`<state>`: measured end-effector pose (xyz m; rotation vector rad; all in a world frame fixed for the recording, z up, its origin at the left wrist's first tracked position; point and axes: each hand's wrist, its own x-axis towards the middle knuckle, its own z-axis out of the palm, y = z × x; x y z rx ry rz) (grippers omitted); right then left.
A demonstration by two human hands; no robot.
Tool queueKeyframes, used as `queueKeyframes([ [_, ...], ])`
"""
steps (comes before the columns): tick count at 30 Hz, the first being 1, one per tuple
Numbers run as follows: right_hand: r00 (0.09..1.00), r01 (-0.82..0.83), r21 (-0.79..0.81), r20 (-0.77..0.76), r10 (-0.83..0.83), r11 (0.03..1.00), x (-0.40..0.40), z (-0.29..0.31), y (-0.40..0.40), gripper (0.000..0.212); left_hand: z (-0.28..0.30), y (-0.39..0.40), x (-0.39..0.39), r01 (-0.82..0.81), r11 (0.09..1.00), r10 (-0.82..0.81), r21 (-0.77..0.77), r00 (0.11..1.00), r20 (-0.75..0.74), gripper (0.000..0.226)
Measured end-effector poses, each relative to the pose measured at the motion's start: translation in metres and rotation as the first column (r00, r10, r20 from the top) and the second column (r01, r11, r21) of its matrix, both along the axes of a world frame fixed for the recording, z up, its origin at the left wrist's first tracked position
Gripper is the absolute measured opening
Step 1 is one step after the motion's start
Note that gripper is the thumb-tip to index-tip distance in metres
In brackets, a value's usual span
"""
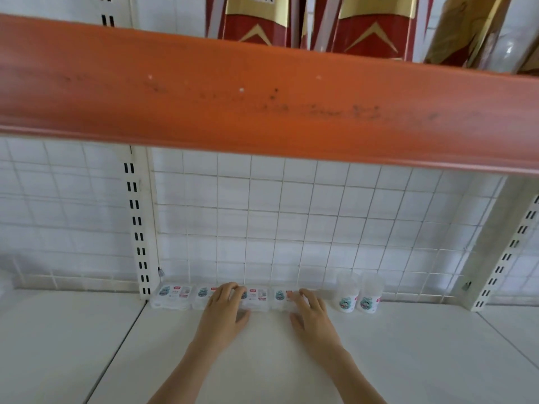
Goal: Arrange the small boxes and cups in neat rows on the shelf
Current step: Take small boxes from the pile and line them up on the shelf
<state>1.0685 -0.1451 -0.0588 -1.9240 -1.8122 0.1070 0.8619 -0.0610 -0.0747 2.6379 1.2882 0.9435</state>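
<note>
Boxes: 4 small clear boxes (pixel 175 295) sit in 1 row at the back of the white shelf (pixel 393 360), against the wire grid (pixel 291 214).
Cups: 2 clear cups (pixel 347 293) stand just right of the row.
Left hand (pixel 224 307): grip released, straight fingers resting on the 2 middle boxes.
Right hand (pixel 310 312): grip released, fingertips on the rightmost box.
Above: orange shelf edge (pixel 262 97).
</note>
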Motion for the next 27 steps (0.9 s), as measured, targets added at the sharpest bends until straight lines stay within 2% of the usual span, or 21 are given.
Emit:
queueKeyframes([
  [5,0.994,0.003,0.006,0.111,-0.004,1.000,-0.004,0.009,-0.010,0.053,0.016,-0.008,-0.003,0.004,0.994,-0.001,0.113,1.000,-0.031,0.043],
  [7,0.997,0.008,0.068,0.078,-0.014,0.998,-0.008,0.018,-0.021,0.053,0.027,-0.018,-0.005,0.019,0.990,-0.015,0.141,0.999,-0.033,0.035],
  [10,0.999,-0.039,0.125,0.001,0.039,0.991,-0.018,0.042,-0.050,0.046,0.052,-0.040,-0.014,0.062,0.997,-0.062,0.055,0.998,-0.012,0.043],
  [12,0.997,-0.077,0.155,-0.005,0.079,0.985,-0.025,0.055,-0.076,0.041,0.068,-0.064,-0.026,0.082,0.995,-0.083,0.055,0.996,0.019,0.046],
  [16,0.980,-0.134,0.201,-0.119,0.160,0.970,-0.037,0.060,-0.139,0.030,0.088,-0.136,-0.054,0.058,0.997,-0.060,0.054,0.997,0.040,0.031],
  [20,0.949,-0.195,0.206,-0.206,0.237,0.959,-0.056,0.042,-0.212,0.027,0.071,-0.215,-0.084,-0.061,0.997,0.065,-0.051,0.996,0.068,0.032],
  [25,0.930,-0.331,0.184,-0.100,0.353,0.925,-0.088,0.009,-0.287,0.036,0.025,-0.323,-0.124,-0.269,0.961,0.273,-0.060,0.960,0.062,0.039],
  [27,0.907,-0.391,0.125,-0.119,0.405,0.912,-0.101,-0.013,-0.313,0.033,0.003,-0.373,-0.143,-0.364,0.919,0.377,-0.153,0.923,0.071,0.043],
])
